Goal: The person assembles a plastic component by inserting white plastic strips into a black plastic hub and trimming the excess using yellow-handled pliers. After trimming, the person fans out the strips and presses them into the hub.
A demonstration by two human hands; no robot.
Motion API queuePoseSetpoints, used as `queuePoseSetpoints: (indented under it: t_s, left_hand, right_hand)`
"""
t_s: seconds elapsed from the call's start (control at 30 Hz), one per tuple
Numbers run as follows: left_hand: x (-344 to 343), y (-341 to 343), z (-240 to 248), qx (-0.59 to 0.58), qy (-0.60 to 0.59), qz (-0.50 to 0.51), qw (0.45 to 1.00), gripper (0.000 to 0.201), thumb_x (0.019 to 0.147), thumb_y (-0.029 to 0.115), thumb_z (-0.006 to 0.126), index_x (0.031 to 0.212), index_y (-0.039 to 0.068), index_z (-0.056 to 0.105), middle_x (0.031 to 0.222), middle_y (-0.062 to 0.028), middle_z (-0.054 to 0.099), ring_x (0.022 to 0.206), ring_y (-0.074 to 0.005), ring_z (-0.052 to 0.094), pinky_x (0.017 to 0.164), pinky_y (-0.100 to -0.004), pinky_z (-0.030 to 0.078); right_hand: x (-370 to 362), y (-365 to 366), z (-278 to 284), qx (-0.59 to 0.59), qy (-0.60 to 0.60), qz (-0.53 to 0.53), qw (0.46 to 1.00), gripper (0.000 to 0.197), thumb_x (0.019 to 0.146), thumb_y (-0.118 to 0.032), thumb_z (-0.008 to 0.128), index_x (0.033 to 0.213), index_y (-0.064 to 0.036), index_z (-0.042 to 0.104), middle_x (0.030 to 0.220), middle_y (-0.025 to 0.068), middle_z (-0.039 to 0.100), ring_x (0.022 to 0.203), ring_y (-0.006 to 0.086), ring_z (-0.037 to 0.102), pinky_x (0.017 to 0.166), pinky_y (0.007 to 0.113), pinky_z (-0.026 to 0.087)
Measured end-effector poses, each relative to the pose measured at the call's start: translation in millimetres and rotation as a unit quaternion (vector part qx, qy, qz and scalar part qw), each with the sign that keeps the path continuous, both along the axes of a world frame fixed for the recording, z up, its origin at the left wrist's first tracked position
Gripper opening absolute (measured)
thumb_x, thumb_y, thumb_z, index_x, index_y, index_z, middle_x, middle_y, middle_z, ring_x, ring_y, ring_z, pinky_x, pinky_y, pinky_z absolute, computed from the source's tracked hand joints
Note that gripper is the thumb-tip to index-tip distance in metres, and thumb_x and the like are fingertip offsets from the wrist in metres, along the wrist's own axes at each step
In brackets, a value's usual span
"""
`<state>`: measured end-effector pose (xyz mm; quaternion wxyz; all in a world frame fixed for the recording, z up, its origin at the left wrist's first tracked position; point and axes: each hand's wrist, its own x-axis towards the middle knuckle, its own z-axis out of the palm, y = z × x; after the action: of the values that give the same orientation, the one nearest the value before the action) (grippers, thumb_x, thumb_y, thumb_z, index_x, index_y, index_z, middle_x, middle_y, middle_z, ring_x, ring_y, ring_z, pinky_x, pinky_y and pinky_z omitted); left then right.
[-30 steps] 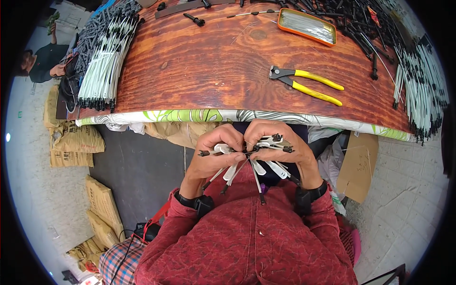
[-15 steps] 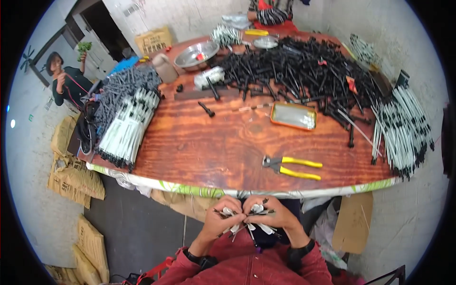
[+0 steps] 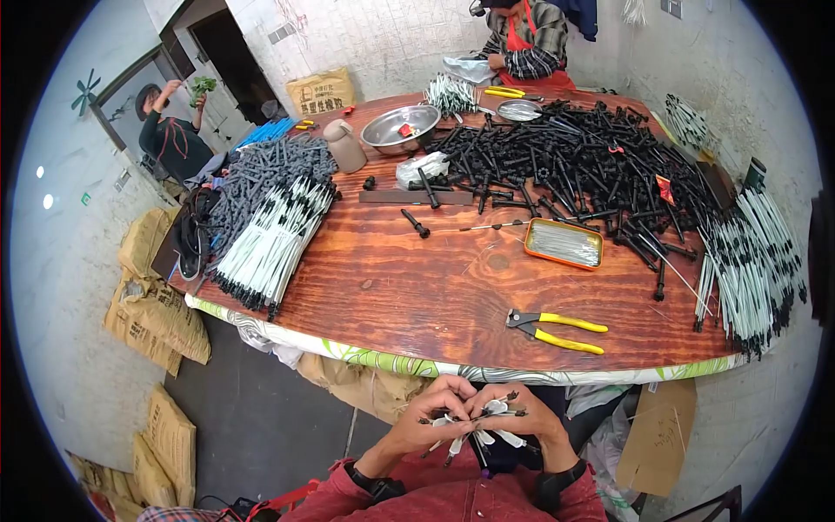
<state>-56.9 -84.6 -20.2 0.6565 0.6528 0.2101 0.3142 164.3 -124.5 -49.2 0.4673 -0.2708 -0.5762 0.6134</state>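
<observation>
At the table's near edge, both my hands meet in front of my red top. My left hand (image 3: 426, 422) is closed with its fingers bent, pinching at the bunch beside my right fingers. My right hand (image 3: 532, 416) is closed around thin white sticks with black tips (image 3: 510, 438), which fan out on both sides of my fingers. Where the fingertips meet, the fingers hide what they grip. Beyond my hands, cutting pliers with yellow handles (image 3: 565, 331) lie on the table. An orange-rimmed tray (image 3: 561, 263) of thin metal pins sits farther back.
On the wooden table (image 3: 391, 300) lie black plastic parts (image 3: 574, 161), grey parts (image 3: 278, 165) and bundled white sticks (image 3: 277, 244) (image 3: 752, 270). A steel bowl (image 3: 400, 130) and jug (image 3: 344, 146) stand behind. One person (image 3: 531, 43) works across; another (image 3: 174, 130) stands left. Sacks (image 3: 165, 322) line the floor.
My view has tilted up, so the table and the people show lower and farther right. My left fingers have bent in closer against my right hand. The pliers lie where they were.
</observation>
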Motion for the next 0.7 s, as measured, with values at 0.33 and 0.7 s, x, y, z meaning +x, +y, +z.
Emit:
queuePoseSetpoints:
  t_s: [0.33, 0.7]
  left_hand:
    - [-18.3, 54.3, 60.1, 0.091, 0.144, -0.268, 0.948, 0.033, 0.085, 0.014, 0.079, 0.115, 0.007, 0.068, 0.126, -0.0062, 0.058, 0.117, -0.0207, 0.055, 0.102, -0.0361, 0.043]
    - [80.4, 213.5, 96.6, 0.234, 0.249, -0.07, 0.937, 0.026, 0.096, 0.017, 0.066, 0.118, 0.004, 0.066, 0.111, -0.0024, 0.066, 0.099, -0.0112, 0.061, 0.086, -0.0296, 0.051]
  right_hand:
    - [-0.3, 3.6, 4.7, 0.045, -0.071, 0.027, 0.996, 0.019, 0.084, -0.009, 0.078, 0.098, -0.0019, 0.067, 0.094, 0.0065, 0.075, 0.087, 0.0139, 0.069, 0.077, 0.028, 0.053]
    - [12.8, -2.9, -5.4, 0.047, -0.006, 0.025, 0.999, 0.012, 0.087, -0.004, 0.073, 0.095, -0.0008, 0.064, 0.111, 0.015, 0.074, 0.102, 0.0216, 0.071, 0.089, 0.033, 0.055]
